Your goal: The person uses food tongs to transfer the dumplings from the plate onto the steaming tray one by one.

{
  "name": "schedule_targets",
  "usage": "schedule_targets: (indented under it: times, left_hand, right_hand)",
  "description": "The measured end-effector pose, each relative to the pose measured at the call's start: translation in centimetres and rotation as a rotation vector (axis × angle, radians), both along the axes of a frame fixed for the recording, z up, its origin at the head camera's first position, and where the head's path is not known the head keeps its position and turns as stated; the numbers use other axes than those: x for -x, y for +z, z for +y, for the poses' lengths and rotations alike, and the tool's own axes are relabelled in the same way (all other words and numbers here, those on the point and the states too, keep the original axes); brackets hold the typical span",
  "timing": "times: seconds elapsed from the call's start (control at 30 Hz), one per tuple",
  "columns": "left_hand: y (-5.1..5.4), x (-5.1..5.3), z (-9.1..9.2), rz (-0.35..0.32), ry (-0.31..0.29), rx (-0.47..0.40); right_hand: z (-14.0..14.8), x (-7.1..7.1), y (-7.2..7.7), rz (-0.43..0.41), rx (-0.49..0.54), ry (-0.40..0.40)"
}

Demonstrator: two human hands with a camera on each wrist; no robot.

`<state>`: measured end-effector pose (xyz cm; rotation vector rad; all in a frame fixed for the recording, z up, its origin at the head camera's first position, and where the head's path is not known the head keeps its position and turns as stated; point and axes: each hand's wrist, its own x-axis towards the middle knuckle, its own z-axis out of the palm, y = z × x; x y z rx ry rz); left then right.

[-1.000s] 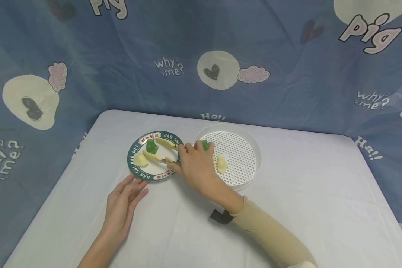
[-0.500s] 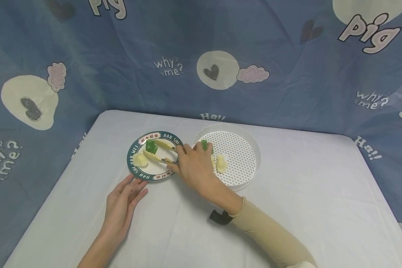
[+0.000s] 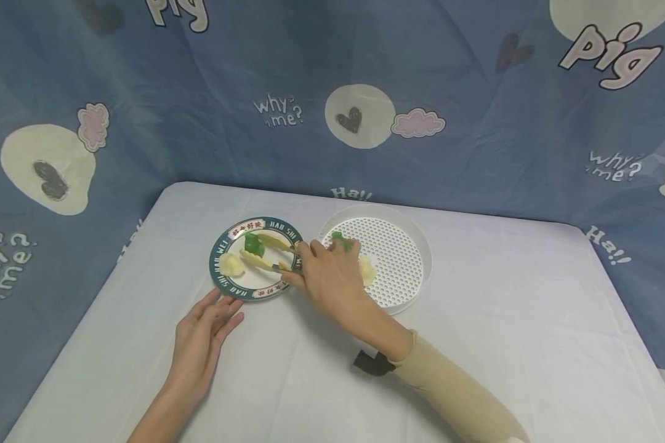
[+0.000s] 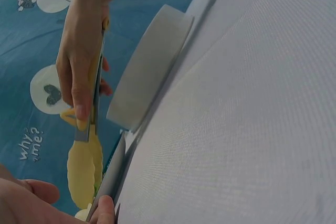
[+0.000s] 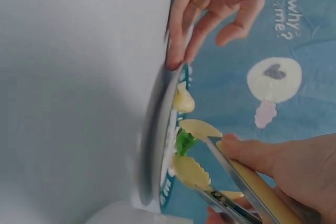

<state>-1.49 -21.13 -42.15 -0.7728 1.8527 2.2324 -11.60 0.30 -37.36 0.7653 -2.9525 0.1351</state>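
My right hand (image 3: 332, 271) grips a pair of tongs (image 5: 241, 179) with yellow scalloped tips, held over the green-rimmed plate (image 3: 263, 294). Between the parted tips sits a green piece (image 5: 185, 142), resembling a piece of green pepper; the right wrist view shows the tips at either side of it. Left of it on the plate lies a pale yellow lump (image 3: 231, 265). My left hand (image 3: 202, 335) touches the plate's near left rim with its fingertips, the fingers fairly straight.
A round white perforated tray (image 3: 404, 258) stands right of the plate, partly behind my right hand. It holds a pale yellow piece (image 3: 367, 271) and a green piece (image 3: 340, 239). A white cloth (image 3: 504, 320) covers the table; a blue printed curtain (image 3: 476, 135) hangs behind.
My right hand and the tongs have shifted slightly to the right. The green piece on the plate has moved a little right and toward me. My left hand stays at the rim.
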Motion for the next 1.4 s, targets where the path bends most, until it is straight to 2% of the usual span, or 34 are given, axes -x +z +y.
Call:
schedule_targets:
  times: [0.23, 0.47, 0.67, 0.9, 1.13, 1.4]
  left_hand:
    - [0.0, 0.0, 0.0, 0.006, 0.001, -0.003]
    - [0.1, 0.0, 0.0, 0.002, 0.001, -0.004]
    - [0.1, 0.0, -0.1, 0.009, -0.007, -0.001]
    - [0.0, -0.1, 0.0, 0.013, -0.012, 0.002]
    - [-0.1, 0.0, 0.0, 0.011, -0.012, -0.001]
    - [0.0, -0.1, -0.1, 0.014, -0.019, 0.005]
  right_hand:
    - [1.8, -0.5, 1.1, -0.048, 0.028, -0.014]
    - [3.7, -0.9, 2.3, -0.019, 0.03, -0.037]
    - [4.5, -1.3, 2.4, 0.009, 0.035, -0.037]
    - [4.7, -1.4, 2.3, 0.0, 0.011, -0.029]
    - [5.9, -1.6, 3.1, -0.029, 0.046, -0.063]
    - [8.5, -1.3, 3.8, 0.037, 0.052, -0.107]
